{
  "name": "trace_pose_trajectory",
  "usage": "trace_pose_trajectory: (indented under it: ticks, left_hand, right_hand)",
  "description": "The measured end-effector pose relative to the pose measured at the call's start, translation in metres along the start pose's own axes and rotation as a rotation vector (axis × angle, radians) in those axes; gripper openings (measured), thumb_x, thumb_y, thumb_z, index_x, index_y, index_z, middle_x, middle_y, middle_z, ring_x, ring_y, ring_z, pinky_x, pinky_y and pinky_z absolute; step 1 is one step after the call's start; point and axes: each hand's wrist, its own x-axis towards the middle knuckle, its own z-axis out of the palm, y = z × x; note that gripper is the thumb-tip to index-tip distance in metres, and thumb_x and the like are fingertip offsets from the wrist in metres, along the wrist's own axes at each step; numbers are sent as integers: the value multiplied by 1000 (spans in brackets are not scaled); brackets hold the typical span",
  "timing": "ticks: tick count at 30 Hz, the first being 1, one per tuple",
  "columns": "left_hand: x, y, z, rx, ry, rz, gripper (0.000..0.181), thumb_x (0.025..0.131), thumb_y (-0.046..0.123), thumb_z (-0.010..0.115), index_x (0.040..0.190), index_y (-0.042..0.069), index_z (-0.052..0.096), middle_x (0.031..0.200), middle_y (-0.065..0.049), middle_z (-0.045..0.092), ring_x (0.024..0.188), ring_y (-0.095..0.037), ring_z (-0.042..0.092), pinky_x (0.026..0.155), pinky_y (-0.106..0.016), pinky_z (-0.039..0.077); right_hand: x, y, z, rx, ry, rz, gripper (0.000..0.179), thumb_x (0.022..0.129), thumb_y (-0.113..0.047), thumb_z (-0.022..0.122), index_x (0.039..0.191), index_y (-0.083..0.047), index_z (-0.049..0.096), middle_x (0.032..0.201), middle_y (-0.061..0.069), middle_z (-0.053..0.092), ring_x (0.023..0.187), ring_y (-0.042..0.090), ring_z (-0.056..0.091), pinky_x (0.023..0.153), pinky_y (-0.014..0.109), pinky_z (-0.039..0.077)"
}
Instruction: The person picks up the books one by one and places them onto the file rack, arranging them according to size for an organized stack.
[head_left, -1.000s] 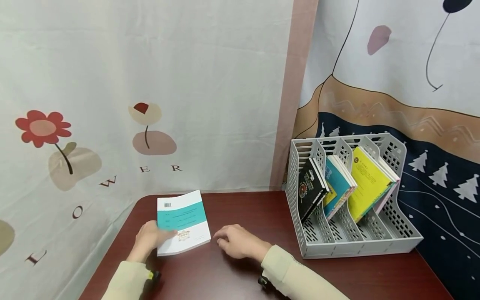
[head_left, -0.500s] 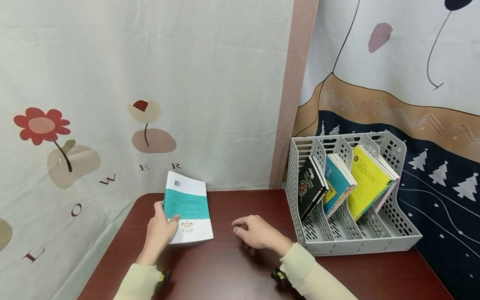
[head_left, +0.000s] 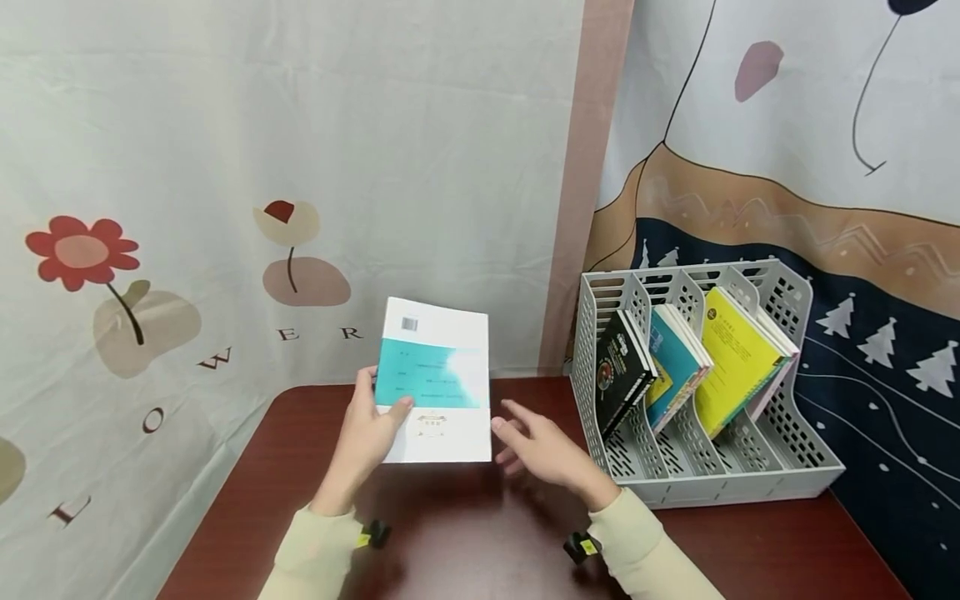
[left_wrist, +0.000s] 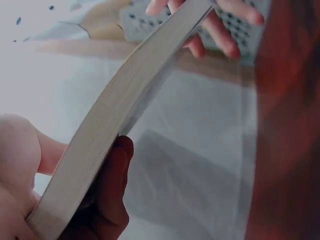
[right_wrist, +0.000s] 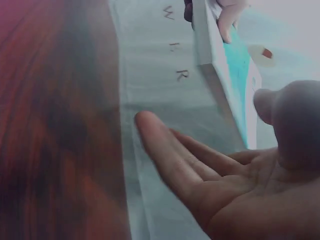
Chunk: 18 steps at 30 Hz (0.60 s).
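Note:
A white paperback book (head_left: pixel 442 433) with a teal band and a barcode is held up off the table, tilted toward the camera. My left hand (head_left: pixel 363 442) grips its left edge, thumb on the cover and fingers behind. In the left wrist view the book's page edge (left_wrist: pixel 120 110) runs between thumb and fingers. My right hand (head_left: pixel 547 454) is at the book's right edge, its fingers spread and thumb apart. In the right wrist view a gap shows between the thumb and the fingers (right_wrist: pixel 170 160), with the book beyond; whether they touch it is hard to tell.
A grey perforated rack (head_left: pixel 720 492) with several slots stands on the right of the dark red table (head_left: pixel 450 542). A black book (head_left: pixel 622 375), blue books (head_left: pixel 675 367) and a yellow book (head_left: pixel 738 362) lean in it. A printed curtain (head_left: pixel 450 167) hangs behind.
The left hand has lifted the book from the table and carried it right, turning its cover toward the camera. The right hand has moved rightward and its fingers have spread.

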Motion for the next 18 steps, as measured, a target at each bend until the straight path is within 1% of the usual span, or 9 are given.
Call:
trace_pose_trajectory:
  ticks: [2,4,6,9,10,13,15,16,18]
  left_hand:
    - [0,10,10,-58,-25,10,54,111,13,64,158,10,37,142,-21,65,117,-31,73,97,-39,55]
    - [-1,16,20,-123,-46,12,52,111,10,64,156,10,39,138,-20,66,110,-30,76,92,-35,57]
    - [-1,21,32,-178,-53,18,50,110,7,65,153,9,41,135,-22,68,107,-29,77,90,-33,58]
    - [0,28,53,-239,-86,33,49,108,5,67,151,9,44,134,-21,69,111,-28,76,95,-35,57]
    - [1,31,60,-256,-102,38,49,107,5,67,150,8,44,133,-21,70,112,-28,75,96,-36,57]
    - [5,37,78,-290,-143,45,48,107,6,67,149,8,45,132,-20,71,113,-28,75,98,-37,55]
    - [6,40,85,-301,-167,39,48,107,8,67,150,7,44,130,-22,72,110,-29,77,96,-39,57]
    - [6,41,88,-292,-175,31,49,108,10,67,151,8,43,130,-21,72,109,-29,76,96,-40,57]
    - [7,40,92,-240,-188,15,52,109,18,67,154,9,42,130,-20,71,108,-27,75,95,-40,57]
  right_hand:
    - [0,-1,-6,101,15,4,80,116,-50,55,175,-6,25,137,28,72,86,29,81,80,48,69]
    - [-1,-4,-13,194,16,9,81,117,-49,53,176,-7,21,139,28,71,90,25,81,81,46,69]
    - [-3,-7,-20,262,3,4,80,118,-49,50,177,-7,17,138,29,71,94,23,80,81,43,69]
    - [-7,-12,-32,328,12,-4,73,118,-48,49,176,-16,19,136,26,72,99,22,80,80,42,68]
    - [-8,-13,-35,339,17,-13,69,118,-46,50,175,-20,20,137,25,72,100,23,81,79,45,68]
    - [-12,-14,-44,362,31,-28,60,119,-35,50,171,-29,21,140,25,70,99,28,82,75,60,67]
    - [-14,-13,-48,370,36,-38,59,120,-28,49,170,-32,18,144,27,68,98,29,82,73,69,65]
    - [-14,-12,-50,373,39,-42,59,120,-26,48,170,-33,17,144,28,67,97,30,83,71,73,63]
    - [-17,-11,-53,376,59,-49,60,120,-23,48,170,-34,18,146,30,66,95,30,83,70,76,61]
